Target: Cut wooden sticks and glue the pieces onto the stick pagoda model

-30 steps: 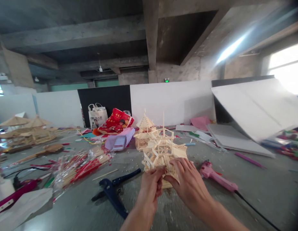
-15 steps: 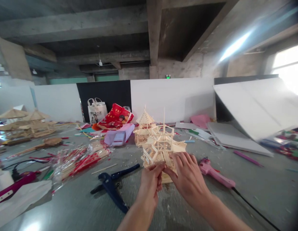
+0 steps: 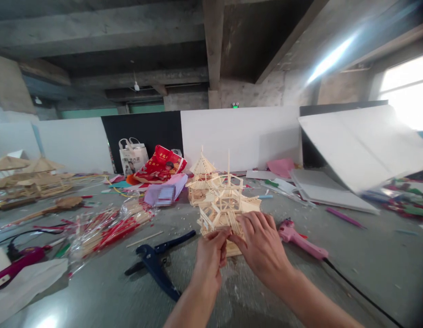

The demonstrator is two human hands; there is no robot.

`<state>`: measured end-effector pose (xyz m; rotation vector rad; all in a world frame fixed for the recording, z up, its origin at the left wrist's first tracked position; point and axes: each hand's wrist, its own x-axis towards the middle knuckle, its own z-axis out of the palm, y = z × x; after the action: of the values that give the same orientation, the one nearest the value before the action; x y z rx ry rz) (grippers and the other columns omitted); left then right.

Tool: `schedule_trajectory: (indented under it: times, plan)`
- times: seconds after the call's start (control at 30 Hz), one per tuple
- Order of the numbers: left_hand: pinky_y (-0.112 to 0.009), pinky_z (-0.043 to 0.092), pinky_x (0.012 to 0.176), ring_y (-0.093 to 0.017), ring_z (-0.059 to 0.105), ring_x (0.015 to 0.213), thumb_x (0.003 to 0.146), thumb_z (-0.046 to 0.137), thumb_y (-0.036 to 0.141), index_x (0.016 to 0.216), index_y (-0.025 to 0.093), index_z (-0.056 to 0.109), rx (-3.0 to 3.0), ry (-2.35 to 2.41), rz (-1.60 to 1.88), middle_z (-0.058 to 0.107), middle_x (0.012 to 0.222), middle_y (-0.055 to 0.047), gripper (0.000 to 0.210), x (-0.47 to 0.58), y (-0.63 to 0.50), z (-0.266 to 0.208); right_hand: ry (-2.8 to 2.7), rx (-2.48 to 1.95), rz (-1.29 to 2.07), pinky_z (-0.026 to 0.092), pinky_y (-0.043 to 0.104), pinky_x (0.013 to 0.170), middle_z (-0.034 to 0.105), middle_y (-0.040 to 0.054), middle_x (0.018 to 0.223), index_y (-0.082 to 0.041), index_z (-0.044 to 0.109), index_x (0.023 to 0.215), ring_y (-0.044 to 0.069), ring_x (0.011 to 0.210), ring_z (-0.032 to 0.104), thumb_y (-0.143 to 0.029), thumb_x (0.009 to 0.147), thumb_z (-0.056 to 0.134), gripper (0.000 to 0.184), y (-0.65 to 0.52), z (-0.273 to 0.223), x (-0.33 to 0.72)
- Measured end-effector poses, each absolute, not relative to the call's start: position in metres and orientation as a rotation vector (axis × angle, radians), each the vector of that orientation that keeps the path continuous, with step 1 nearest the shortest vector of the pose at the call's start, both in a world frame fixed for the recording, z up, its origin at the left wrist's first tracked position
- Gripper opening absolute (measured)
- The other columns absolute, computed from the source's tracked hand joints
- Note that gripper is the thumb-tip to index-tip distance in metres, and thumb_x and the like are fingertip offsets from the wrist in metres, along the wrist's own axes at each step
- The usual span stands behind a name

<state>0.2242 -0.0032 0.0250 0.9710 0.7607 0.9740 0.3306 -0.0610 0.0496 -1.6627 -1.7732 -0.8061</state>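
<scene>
Model [image 3: 227, 195] of sticks stands on a table [image 3: 239, 296]. The left hand [image 3: 210, 249] pinches at its front, contents, if any, hidden; the right hand [image 3: 262, 239] spreads loosely over its right side.

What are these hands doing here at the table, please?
A person has the left hand and right hand at the near side of a pale stick model, fingertips close together; whether they pinch a small piece is hidden. A dark blue tool lies to the left and a pink corded tool to the right. Another model with a pointed roof stands behind.
</scene>
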Motion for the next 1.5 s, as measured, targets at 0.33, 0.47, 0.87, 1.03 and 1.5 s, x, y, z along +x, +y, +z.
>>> schedule_trajectory:
  times: [0.33,0.47,0.87,1.03,1.5]
  plan:
    - [-0.015,0.012,0.030,-0.001,0.022,0.031,0.061,0.068,0.034,0.058,0.014,0.054,1.019,0.761,0.997,0.034,0.038,0.010,0.025,0.226,-0.003,0.025,-1.774,-1.656,-0.840,0.036,0.040,0.078,0.058,0.0072,0.088,-0.016,0.054,0.090,0.024,0.085,0.049,-0.028,0.082,0.054,0.015,-0.062,0.045,0.332]
    - [-0.015,0.011,0.030,-0.001,0.022,0.030,0.059,0.068,0.033,0.058,0.014,0.055,1.006,0.769,0.998,0.034,0.037,0.010,0.024,0.226,-0.004,0.029,-1.774,-1.673,-0.819,0.035,0.041,0.079,0.057,0.0071,0.089,-0.017,0.053,0.091,0.025,0.087,0.048,-0.028,0.083,0.051,0.014,-0.061,0.044,0.332]
    - [-0.015,0.013,0.027,-0.001,0.025,0.026,0.055,0.069,0.035,0.050,0.014,0.051,0.967,0.793,1.009,0.037,0.037,0.010,0.028,0.227,-0.001,0.026,-1.764,-1.668,-0.795,0.036,0.040,0.078,0.058,0.0071,0.090,-0.015,0.053,0.092,0.025,0.087,0.049,-0.030,0.078,0.060,0.021,-0.060,0.044,0.333]
    - [-0.015,0.013,0.026,-0.001,0.027,0.025,0.057,0.068,0.034,0.050,0.015,0.049,0.954,0.798,0.988,0.038,0.038,0.010,0.028,0.228,-0.001,0.026,-1.764,-1.685,-0.740,0.036,0.041,0.080,0.058,0.0075,0.092,-0.016,0.054,0.094,0.026,0.090,0.049,-0.031,0.080,0.058,0.022,-0.059,0.043,0.334]
    - [-0.014,0.015,0.027,-0.001,0.028,0.027,0.057,0.068,0.033,0.055,0.015,0.053,0.950,0.778,0.992,0.038,0.039,0.010,0.024,0.228,-0.003,0.026,-1.752,-1.588,-0.746,0.035,0.041,0.085,0.057,0.0066,0.096,-0.015,0.054,0.096,0.024,0.092,0.047,-0.023,0.078,0.059,0.020,-0.074,0.040,0.333]
